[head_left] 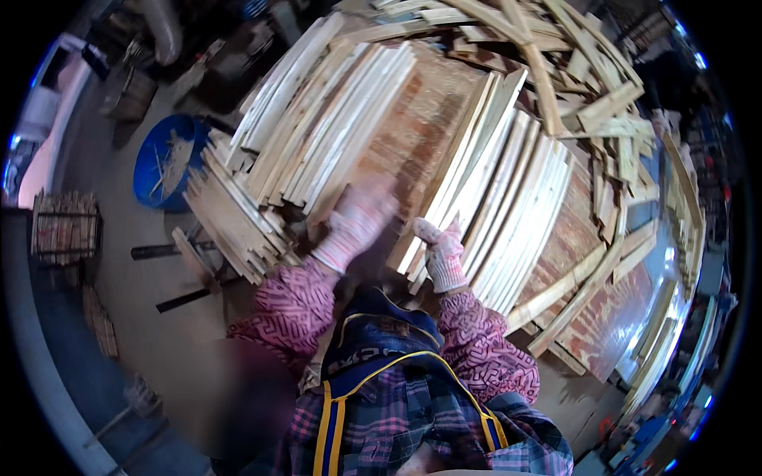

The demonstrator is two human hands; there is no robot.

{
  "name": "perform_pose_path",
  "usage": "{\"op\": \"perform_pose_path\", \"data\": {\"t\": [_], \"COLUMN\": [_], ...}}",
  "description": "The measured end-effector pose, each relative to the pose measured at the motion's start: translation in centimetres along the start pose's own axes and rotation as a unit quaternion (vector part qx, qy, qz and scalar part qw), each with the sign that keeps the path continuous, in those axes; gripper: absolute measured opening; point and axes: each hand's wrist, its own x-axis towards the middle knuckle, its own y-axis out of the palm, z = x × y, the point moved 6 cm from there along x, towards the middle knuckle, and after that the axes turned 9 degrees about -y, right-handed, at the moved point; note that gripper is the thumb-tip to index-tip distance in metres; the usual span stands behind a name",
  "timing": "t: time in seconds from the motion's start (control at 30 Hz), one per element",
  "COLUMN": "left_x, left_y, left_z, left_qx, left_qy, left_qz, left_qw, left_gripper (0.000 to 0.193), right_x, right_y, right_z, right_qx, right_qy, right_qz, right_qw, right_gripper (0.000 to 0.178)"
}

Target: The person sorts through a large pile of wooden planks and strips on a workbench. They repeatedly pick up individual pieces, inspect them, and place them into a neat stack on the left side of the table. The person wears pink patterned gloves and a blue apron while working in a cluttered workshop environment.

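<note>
Here the left hand (357,224), in a light knit glove, lies over the near end of the left stack of pale wooden slats (333,127). The slat ends sit under and just beyond its fingers. The hand is blurred, so whether the fingers are spread or closed on a slat cannot be told. Its forearm, in a pink patterned sleeve, rises from the lower edge and angles up to the right.

The right hand (441,252), gloved the same way, sits at the near end of the right stack of slats (508,198). Its fingers curl together around the edge of one slat, thumb side up, the wood running away from the fingertips toward the upper right. The wrist is bent back, the forearm coming up from below.

Both stacks rest on a reddish-brown board table (421,119). A blue bin (163,159) stands on the floor well to the left.
</note>
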Motion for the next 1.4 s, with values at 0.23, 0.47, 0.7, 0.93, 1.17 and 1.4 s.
{"op": "perform_pose_path", "data": {"t": [0.23,0.47,0.7,0.93,1.17,1.4], "left_x": [3.8,7.9,7.8,5.9,-3.7,-4.6], "left_y": [-18.3,-19.7,-19.1,-19.6,-11.2,-0.6], "left_z": [23.6,27.8,29.3,24.1,20.1,26.6], "left_qx": [0.201,0.134,0.096,0.365,0.02,-0.53], "left_qy": [-0.243,-0.461,-0.39,-0.268,-0.234,-0.581], "left_qz": [-0.162,-0.048,-0.026,-0.078,-0.273,-0.202], "left_qw": [0.935,0.876,0.915,0.888,0.933,0.583], "left_gripper": [0.057,0.067,0.072,0.055,0.026,0.096], "right_x": [10.6,11.2,11.9,10.7,10.3,10.6], "right_y": [8.2,14.3,14.0,15.1,13.4,11.8], "right_z": [-9.5,-8.1,-9.2,-7.9,-9.9,-8.0], "right_qx": [-0.1,-0.186,-0.148,-0.185,-0.017,0.003], "right_qy": [0.029,0.091,0.067,0.079,0.14,0.099], "right_qz": [0.082,0.104,0.096,0.102,0.066,0.025], "right_qw": [0.991,0.973,0.982,0.974,0.988,0.995], "right_gripper": [0.124,0.135,0.139,0.131,0.113,0.096]}}
